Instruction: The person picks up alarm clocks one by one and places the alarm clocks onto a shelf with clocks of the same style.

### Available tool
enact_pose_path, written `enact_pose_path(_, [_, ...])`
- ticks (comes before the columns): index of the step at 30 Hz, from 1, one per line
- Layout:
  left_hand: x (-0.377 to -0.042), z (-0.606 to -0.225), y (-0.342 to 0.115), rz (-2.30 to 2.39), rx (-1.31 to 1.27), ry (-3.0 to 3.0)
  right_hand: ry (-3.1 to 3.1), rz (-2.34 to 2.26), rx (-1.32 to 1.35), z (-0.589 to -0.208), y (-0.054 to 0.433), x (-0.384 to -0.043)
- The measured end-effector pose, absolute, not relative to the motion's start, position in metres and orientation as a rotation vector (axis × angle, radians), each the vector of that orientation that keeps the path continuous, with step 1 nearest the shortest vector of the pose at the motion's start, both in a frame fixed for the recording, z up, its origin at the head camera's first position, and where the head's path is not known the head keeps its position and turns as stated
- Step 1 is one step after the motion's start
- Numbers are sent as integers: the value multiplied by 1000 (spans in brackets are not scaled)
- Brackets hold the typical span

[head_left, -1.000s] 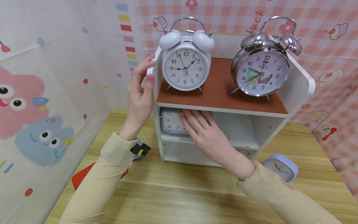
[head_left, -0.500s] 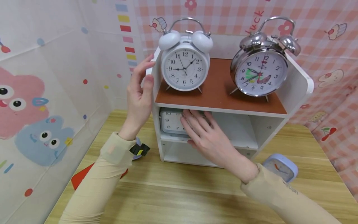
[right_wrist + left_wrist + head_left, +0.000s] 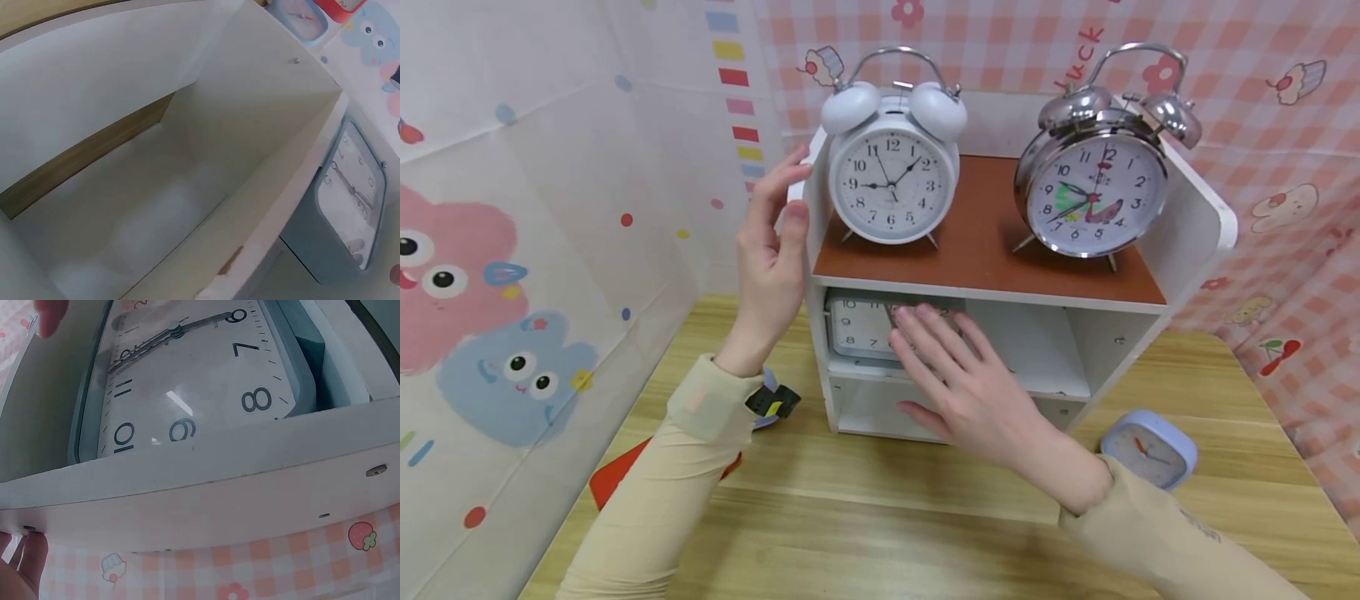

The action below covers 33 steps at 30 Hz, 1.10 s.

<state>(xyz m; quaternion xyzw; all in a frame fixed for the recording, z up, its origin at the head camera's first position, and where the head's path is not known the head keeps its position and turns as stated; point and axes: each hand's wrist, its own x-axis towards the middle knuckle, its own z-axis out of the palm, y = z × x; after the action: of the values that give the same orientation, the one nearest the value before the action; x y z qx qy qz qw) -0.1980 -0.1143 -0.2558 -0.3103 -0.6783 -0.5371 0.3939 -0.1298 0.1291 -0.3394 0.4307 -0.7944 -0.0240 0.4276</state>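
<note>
In the head view, a wooden tabletop (image 3: 865,525) is being backed by cartoon-printed cloth (image 3: 1000,42). A rectangular blue-grey clock (image 3: 857,327) with a white dial is being held at the left of the middle compartment (image 3: 1045,342), partly being hidden by the spread right hand (image 3: 966,400); contact cannot be told. The side panel (image 3: 817,350) is being touched by the left hand (image 3: 771,258), loosely bent. Two bell clocks (image 3: 895,187) are being carried above. In the left wrist view, the dial is being shown close up; in the right, the casing's depth is being revealed.
</note>
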Motion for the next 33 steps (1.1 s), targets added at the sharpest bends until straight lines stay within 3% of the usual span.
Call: enact_pose_path(33, [-195,-253,-112,-1411,-783,-1696,-1786,375,900,-295,174,-110])
